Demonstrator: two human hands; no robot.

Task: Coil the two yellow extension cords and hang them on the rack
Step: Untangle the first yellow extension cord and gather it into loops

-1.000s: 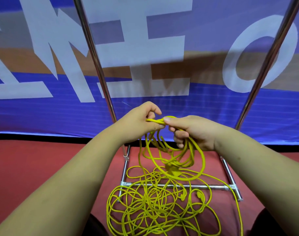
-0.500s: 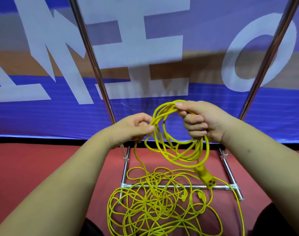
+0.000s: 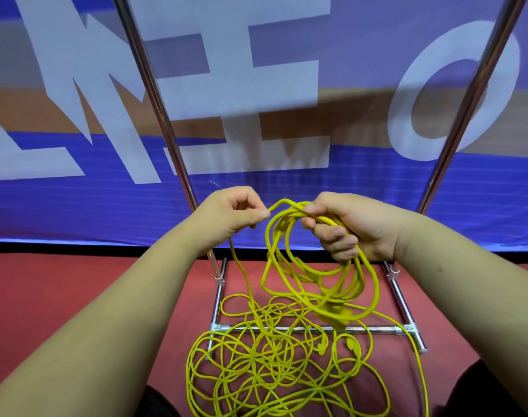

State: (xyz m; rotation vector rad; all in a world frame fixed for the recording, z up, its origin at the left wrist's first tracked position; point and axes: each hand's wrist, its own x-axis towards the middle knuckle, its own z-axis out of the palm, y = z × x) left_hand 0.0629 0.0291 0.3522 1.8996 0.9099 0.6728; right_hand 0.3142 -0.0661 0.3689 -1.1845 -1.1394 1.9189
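Right of centre in the frame, the right hand (image 3: 356, 227) is closed around the top of a coil (image 3: 310, 266) of several yellow loops that hang below the fist. Just left of it, the left hand (image 3: 235, 212) pinches a single strand between thumb and forefinger, where that strand arches across to the coil. From the pinch the strand drops to the loose cord (image 3: 271, 365), a tangled heap on the red floor (image 3: 46, 296) at lower centre, draped over the rack (image 3: 316, 328)'s base bar. We cannot tell the two cords apart in that heap.

We judge the cord light, thin and limp, with enough spring for loops to splay and snag. We would take it a short way down the free strand, keeping the gathered tops pinned in the right palm, and feed slowly so crossings below shake loose instead of tightening.
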